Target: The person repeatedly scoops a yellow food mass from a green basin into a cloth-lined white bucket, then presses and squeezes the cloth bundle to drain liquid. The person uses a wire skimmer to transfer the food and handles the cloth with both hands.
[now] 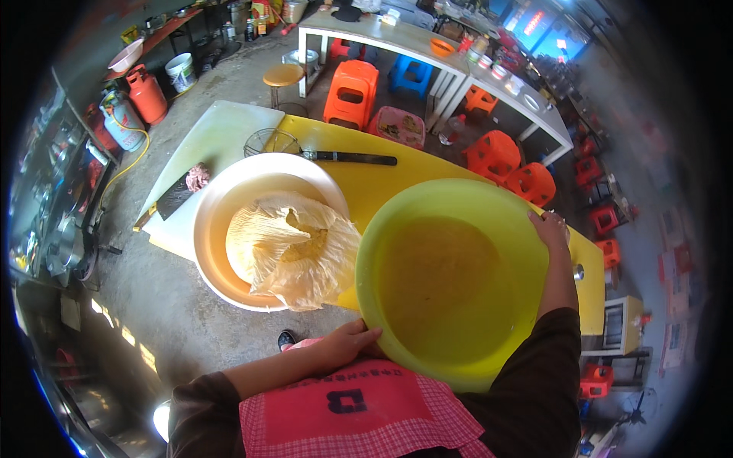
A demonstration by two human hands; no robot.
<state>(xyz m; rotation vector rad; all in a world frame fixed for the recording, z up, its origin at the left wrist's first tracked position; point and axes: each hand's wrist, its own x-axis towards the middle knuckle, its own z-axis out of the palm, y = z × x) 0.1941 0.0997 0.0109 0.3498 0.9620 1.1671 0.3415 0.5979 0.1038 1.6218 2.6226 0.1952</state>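
A large yellow-green plastic basin (452,197) with cloudy brownish liquid in it is held at its rim by both my hands. My left hand (352,343) grips the near left side, by my red apron. On the far right side of the rim is my right hand (551,229), fingers over the edge. Left of this basin stands a white basin (215,229), holding a cloth bundle (269,229) that gapes at the top over pale yellow, crumbly matter. Part of the cloth hangs over the white rim. Behind them lies a wire strainer (343,157) with a black handle.
The basins are at a yellow table (366,189). A cleaver (177,194) and a pinkish lump (197,177) lie on the white board (229,129) at the left. Orange stools (350,94) and a long white table (389,35) stand beyond; gas cylinders (147,94) stand back left.
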